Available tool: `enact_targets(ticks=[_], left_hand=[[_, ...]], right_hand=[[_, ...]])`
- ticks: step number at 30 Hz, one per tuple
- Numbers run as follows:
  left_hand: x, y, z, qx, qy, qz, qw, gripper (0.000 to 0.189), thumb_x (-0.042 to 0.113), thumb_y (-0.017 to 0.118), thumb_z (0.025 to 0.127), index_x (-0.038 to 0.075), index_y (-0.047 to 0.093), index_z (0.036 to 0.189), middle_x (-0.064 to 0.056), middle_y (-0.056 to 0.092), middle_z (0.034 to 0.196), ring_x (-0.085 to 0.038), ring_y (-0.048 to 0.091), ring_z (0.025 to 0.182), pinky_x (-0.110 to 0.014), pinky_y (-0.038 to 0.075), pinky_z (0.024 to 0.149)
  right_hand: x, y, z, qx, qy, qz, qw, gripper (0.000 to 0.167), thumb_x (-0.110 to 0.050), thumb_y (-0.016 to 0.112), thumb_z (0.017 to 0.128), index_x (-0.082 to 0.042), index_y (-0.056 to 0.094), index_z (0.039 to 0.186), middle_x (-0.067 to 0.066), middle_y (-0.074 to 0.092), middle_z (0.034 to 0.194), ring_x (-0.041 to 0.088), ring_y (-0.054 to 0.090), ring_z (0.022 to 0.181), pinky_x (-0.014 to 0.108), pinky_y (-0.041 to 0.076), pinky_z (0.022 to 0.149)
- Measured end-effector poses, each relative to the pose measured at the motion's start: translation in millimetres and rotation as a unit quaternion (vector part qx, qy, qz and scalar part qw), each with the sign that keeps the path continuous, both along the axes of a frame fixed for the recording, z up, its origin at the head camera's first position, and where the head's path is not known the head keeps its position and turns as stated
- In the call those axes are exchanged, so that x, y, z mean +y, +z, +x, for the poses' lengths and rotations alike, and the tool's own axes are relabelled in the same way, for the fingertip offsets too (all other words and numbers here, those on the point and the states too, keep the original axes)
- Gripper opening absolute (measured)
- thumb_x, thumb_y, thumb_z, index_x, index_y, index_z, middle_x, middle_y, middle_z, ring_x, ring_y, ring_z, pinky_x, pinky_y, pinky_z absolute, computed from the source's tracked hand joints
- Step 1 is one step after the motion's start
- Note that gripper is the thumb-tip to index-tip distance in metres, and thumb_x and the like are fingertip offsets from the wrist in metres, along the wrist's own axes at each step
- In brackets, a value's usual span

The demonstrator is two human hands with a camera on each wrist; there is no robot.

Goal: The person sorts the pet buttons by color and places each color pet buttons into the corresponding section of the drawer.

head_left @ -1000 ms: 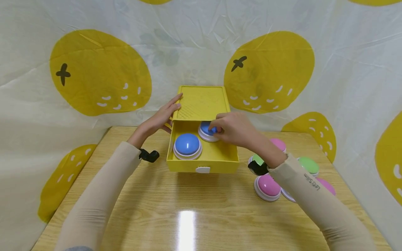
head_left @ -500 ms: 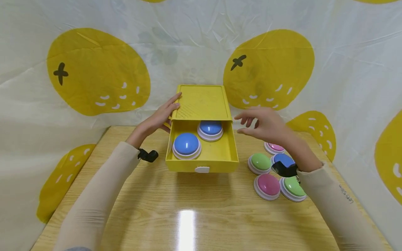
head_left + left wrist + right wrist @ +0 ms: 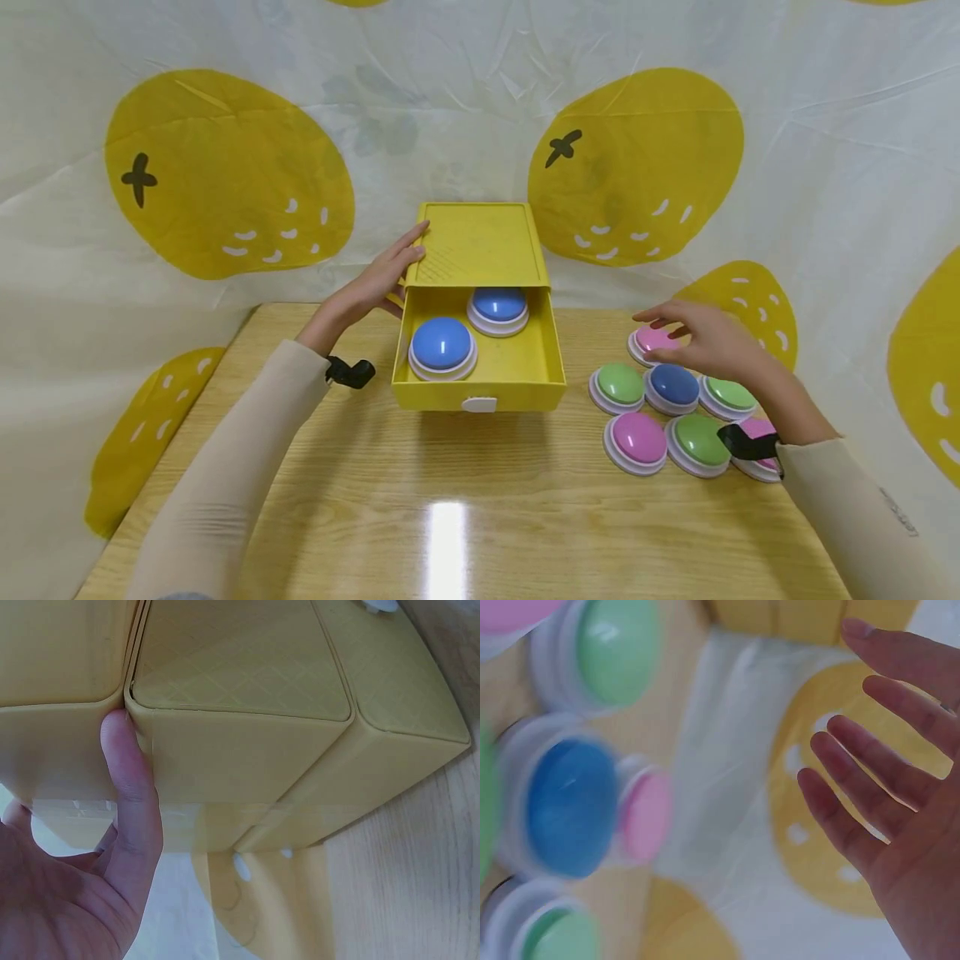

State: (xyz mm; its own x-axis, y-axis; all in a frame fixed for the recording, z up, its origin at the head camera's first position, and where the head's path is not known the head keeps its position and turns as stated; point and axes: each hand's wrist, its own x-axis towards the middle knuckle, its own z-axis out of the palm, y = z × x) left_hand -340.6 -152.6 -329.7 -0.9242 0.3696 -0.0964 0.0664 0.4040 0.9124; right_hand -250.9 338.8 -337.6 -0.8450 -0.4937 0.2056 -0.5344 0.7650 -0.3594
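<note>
A yellow box [image 3: 483, 242] stands at the back of the table, its drawer [image 3: 517, 362] pulled out towards me. Two blue dome push buttons lie in the drawer: one at the front left [image 3: 441, 343], the other at the back [image 3: 498, 305], partly under the box top. My left hand [image 3: 375, 279] rests against the box's left side, the thumb [image 3: 131, 769] straight along the wall in the left wrist view. My right hand [image 3: 708, 340], fingers spread with nothing in them, hovers over the buttons at the right, nearest a pink button [image 3: 651, 342] and a blue button [image 3: 673, 387].
Several more buttons with white bases crowd the right side of the wooden table [image 3: 360, 517]: a green one [image 3: 620, 385], a pink one [image 3: 638, 438] and others. A white handle [image 3: 480, 404] sits on the drawer front. Patterned cloth [image 3: 450, 150] hangs behind.
My right hand has let go of the back blue button in the drawer and moved right, out over the buttons on the table. My left hand has stayed on the box.
</note>
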Motion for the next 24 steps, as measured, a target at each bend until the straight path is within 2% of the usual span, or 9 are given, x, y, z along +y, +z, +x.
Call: enact_targets(ticks=[4,8,12,16,24], left_hand=[[0.1,-0.6,-0.1,-0.002,-0.002,0.002,1.0,0.057,0.063,0.035,0.106,0.062,0.011,0.158,-0.021,0.054,0.138,-0.027,0.069,0.073,-0.047,0.064,0.067],[-0.2,-1.0,-1.3,-0.001,-0.003,0.002,1.0,0.057,0.063,0.035,0.106,0.062,0.011,0.158,-0.021,0.054,0.138,-0.029,0.069,0.074,-0.047,0.065,0.067],[-0.1,-0.3,-1.1,0.0,-0.002,0.003,1.0,0.057,0.064,0.035,0.106,0.063,0.012,0.158,-0.022,0.056,0.133,-0.029,0.068,0.073,-0.048,0.064,0.068],[0.0,0.3,1.5,-0.001,0.0,0.004,1.0,0.057,0.066,0.035,0.105,0.063,0.013,0.157,-0.021,0.057,0.129,-0.027,0.068,0.071,-0.046,0.064,0.066],[1.3,3.1,4.5,0.002,-0.006,0.006,1.0,0.057,0.063,0.035,0.107,0.061,0.011,0.158,-0.023,0.062,0.122,-0.028,0.071,0.069,-0.046,0.064,0.065]], right_hand=[[25,-24.6,1.2,-0.018,-0.01,0.01,0.9997,0.052,-0.018,0.088,0.082,-0.009,0.07,0.131,0.009,0.073,0.123,0.033,0.068,0.11,0.055,0.06,0.091],[42,-47.9,3.0,-0.063,-0.021,-0.001,0.9978,0.055,-0.013,0.087,0.083,-0.002,0.067,0.133,0.02,0.068,0.132,0.045,0.061,0.12,0.064,0.055,0.096],[52,-66.4,4.1,-0.102,-0.038,0.002,0.994,0.06,-0.014,0.085,0.084,-0.001,0.063,0.138,0.025,0.062,0.139,0.051,0.054,0.129,0.068,0.051,0.1],[55,-79.9,3.6,-0.121,-0.048,0.009,0.9915,0.064,-0.021,0.087,0.084,-0.004,0.062,0.14,0.028,0.059,0.141,0.054,0.054,0.128,0.071,0.047,0.103],[58,-91.7,4.7,-0.102,-0.038,0.005,0.9941,0.06,-0.019,0.088,0.082,-0.006,0.065,0.136,0.03,0.06,0.139,0.055,0.054,0.127,0.075,0.041,0.104]])
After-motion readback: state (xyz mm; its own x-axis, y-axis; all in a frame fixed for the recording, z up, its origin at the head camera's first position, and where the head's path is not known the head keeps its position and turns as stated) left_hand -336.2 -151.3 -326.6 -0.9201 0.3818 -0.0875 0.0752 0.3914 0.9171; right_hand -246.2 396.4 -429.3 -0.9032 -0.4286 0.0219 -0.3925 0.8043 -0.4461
